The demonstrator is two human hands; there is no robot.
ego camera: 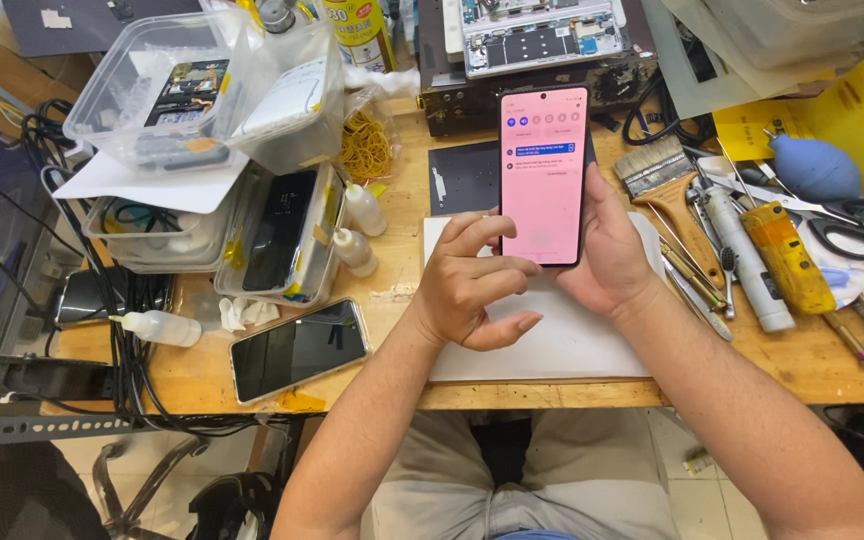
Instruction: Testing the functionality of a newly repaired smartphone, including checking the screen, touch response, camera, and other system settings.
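Observation:
A smartphone (pixel 544 175) with a lit pink screen stands upright above the wooden workbench (pixel 202 370). My right hand (pixel 612 250) cradles it from behind and below, fingers wrapped along its right edge. My left hand (pixel 472 285) hovers at the phone's lower left corner, index finger bent toward the screen, thumb and other fingers curled with nothing in them. A white mat (pixel 552 345) lies under both hands.
A second phone (pixel 298 348) with a dark screen lies at the front left. Stacked clear plastic boxes (pixel 202 90) and small white squeeze bottles (pixel 357 250) crowd the left. A brush (pixel 667 185), scissors (pixel 852 225), an orange tool (pixel 787 255) and tweezers fill the right.

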